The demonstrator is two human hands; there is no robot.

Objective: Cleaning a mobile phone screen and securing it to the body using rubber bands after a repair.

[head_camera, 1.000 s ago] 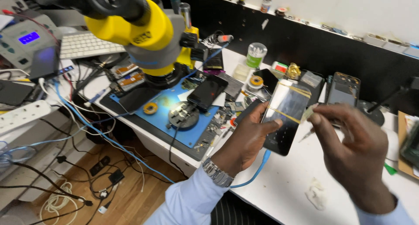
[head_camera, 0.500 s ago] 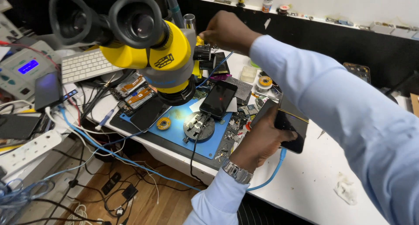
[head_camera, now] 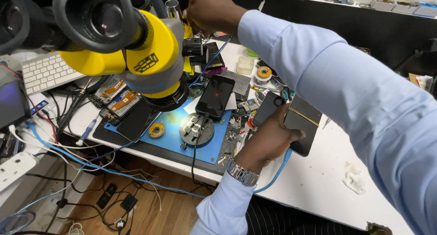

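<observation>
Right hand [head_camera: 207, 9] reached farther back, left hand [head_camera: 268, 137] gripping dark phone [head_camera: 302, 125]

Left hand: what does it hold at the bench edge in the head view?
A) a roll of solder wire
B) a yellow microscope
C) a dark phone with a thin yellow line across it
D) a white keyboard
C: the left hand grips a dark phone, crossed by a thin yellow line, over the white bench.
</observation>
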